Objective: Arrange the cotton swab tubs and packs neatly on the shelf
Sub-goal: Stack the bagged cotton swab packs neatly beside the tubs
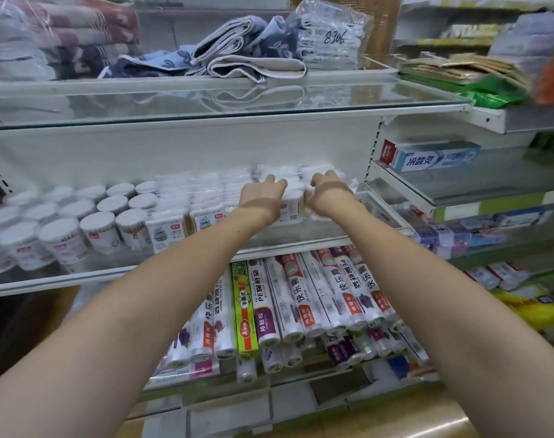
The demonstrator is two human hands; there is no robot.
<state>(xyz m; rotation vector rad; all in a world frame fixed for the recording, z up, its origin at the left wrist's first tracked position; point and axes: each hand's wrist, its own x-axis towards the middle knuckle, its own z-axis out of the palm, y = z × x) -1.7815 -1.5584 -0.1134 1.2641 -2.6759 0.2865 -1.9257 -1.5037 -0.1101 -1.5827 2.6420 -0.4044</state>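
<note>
Round white cotton swab tubs (95, 227) stand in rows on the left of the middle glass shelf (187, 263). To their right stand rows of clear swab packs (174, 213) with cartoon labels. At the shelf's right end, both hands reach onto one stack of packs (293, 210). My left hand (261, 194) lies on its left top, fingers curled over it. My right hand (327, 192) grips its right side, fingertips hidden behind the plastic.
Folded towels (237, 55) and wrapped cloths lie on the shelf above. Cling-film rolls (301, 298) fill the shelf below. Toothpaste boxes (433, 156) sit on the unit to the right. A white upright (375, 159) bounds the swab shelf on its right.
</note>
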